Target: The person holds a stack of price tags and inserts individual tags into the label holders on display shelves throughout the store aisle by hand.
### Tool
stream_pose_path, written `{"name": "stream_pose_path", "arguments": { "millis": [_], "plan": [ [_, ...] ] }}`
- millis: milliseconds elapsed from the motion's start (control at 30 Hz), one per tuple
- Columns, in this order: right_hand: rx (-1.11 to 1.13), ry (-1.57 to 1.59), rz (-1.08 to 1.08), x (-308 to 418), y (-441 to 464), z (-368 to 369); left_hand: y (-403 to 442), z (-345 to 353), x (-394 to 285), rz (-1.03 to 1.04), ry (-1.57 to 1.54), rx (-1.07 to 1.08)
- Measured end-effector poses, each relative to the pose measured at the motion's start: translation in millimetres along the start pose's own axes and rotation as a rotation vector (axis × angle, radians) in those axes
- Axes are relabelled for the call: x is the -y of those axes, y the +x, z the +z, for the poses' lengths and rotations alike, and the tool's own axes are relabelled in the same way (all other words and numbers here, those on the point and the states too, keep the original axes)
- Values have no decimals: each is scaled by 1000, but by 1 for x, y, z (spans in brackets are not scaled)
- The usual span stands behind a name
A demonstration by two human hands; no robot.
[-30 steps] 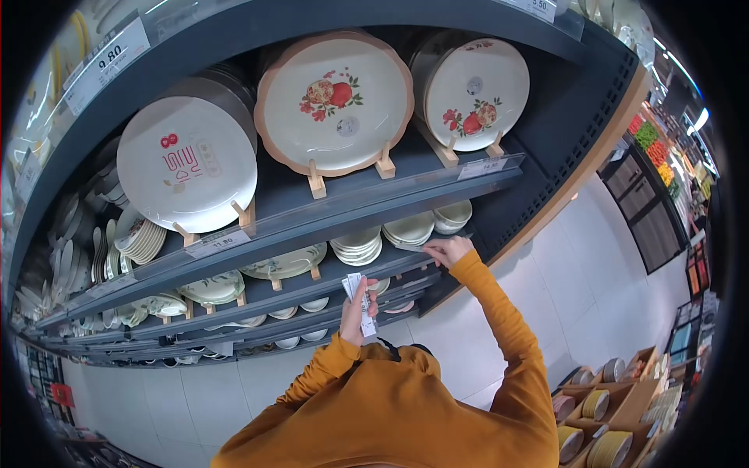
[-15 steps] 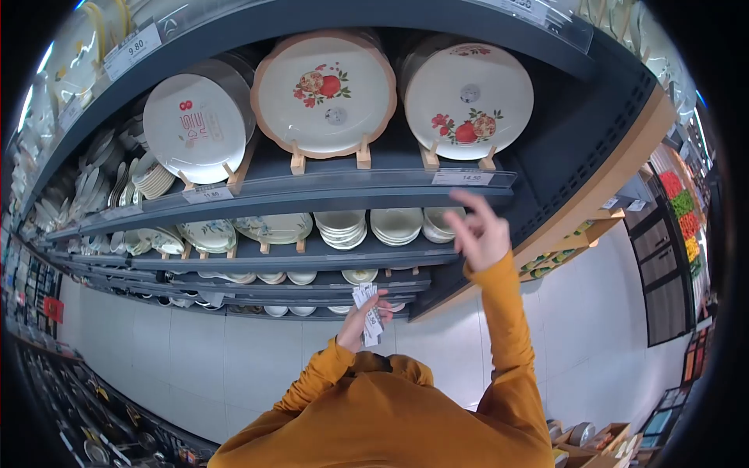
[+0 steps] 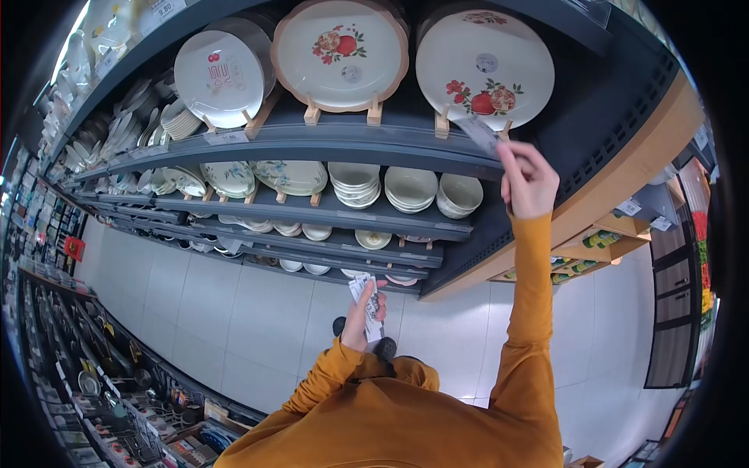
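Observation:
My right hand (image 3: 532,178) pinches one end of a price tag (image 3: 479,132) at the front edge of the upper shelf. The tag is tilted, its far end in front of the wooden plate stand (image 3: 442,125) under a pomegranate-patterned plate (image 3: 485,66). Lower down, before my body, my left hand (image 3: 360,318) is closed around a bunch of printed price tags (image 3: 367,300). A scalloped plate with a pink-brown rim (image 3: 341,58) and a white plate with red writing (image 3: 219,78) stand to the left on wooden stands.
Below, a shelf carries stacked bowls (image 3: 411,189) and floral oval plates (image 3: 290,176). A wooden end panel (image 3: 608,168) bounds the shelving at right. Racks of kitchen tools (image 3: 101,382) stand behind me at lower left. Pale floor tiles (image 3: 257,312) lie between.
My right hand has moved to the right and up to the shelf edge, and its fingers have closed on the price tag, now tilted out of its strip. The view has shifted.

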State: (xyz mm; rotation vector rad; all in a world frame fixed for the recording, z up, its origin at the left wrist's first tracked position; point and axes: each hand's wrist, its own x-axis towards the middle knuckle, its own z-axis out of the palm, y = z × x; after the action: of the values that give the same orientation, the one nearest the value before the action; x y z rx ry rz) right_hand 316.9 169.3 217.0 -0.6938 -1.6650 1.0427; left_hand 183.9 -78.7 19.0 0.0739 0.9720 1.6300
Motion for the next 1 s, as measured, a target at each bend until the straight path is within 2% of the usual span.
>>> {"name": "stream_pose_path", "arguments": {
  "millis": [33, 100, 133, 200, 267, 300, 367, 467, 567, 700, 800, 933, 1000],
  "plan": [
    [-3, 22, 64, 1, -17, 2, -1, 4, -1, 48, 8, -5],
    [240, 73, 336, -11, -63, 13, -1, 14, -3, 139, 27, -17],
    [347, 170, 422, -40, -91, 22, 0, 16, -2, 146, -28, 1],
    [489, 268, 643, -76, -149, 47, 3, 14, 4, 152, 50, 1],
    [540, 346, 894, -93, -193, 65, -5, 22, -4, 147, 124, -32],
    [538, 372, 925, -89, -206, 73, -5, 20, -4, 155, 136, -46],
    [596, 260, 878, -84, -217, 80, -2, 11, -1, 159, 162, -70],
    [622, 161, 650, -108, -204, 84, -2, -16, 1, 82, 51, -109],
    [425, -101, 388, -119, -148, 117, -9, -39, 1, 66, -22, -113],
    [446, -591, 151, -182, -88, 170, -30, -48, -5, -16, -44, -79],
    [562, -675, 145, -218, -72, 188, -42, -50, -12, 30, -79, -50],
    [570, -677, 102, -203, -68, 182, -41, -67, -30, 170, -186, 6],
    [498, -589, 133, -184, -72, 177, -40, -76, -41, 255, -123, -32]
  ]
}}
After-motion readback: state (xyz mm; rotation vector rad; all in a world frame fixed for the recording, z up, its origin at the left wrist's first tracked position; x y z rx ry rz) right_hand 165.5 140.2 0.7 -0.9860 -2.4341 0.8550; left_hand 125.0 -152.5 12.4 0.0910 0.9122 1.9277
